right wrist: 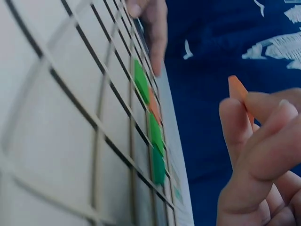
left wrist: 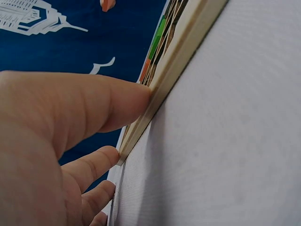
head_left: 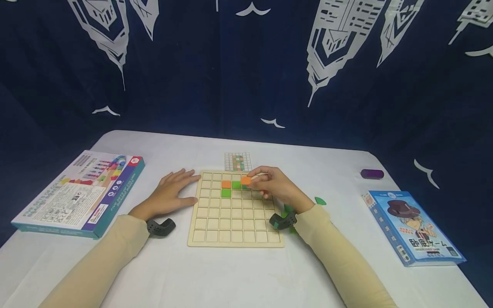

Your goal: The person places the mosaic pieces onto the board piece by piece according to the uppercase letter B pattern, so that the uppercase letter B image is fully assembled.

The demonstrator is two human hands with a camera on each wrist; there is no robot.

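My right hand [head_left: 269,184] pinches a small orange tile [head_left: 245,180] between thumb and fingers, and the right wrist view shows this tile [right wrist: 239,89] held clear of the board. Beneath it lies a wooden grid board [head_left: 231,224] with square cells. Set in its upper part are another orange tile [head_left: 226,184], a green tile [head_left: 236,185] and a second green tile [head_left: 226,193]. A darker green tile [right wrist: 158,167] sits at the end of that row. My left hand [head_left: 169,194] lies with fingers spread at the board's left edge, its thumb [left wrist: 127,101] touching the side.
Behind the board lies a small pattern card [head_left: 238,161] with a coloured grid. Green pieces [head_left: 320,201] are partly hidden by the right forearm. A large box [head_left: 77,192] is at left; a blue game box [head_left: 414,229] and a purple object [head_left: 372,174] are at right.
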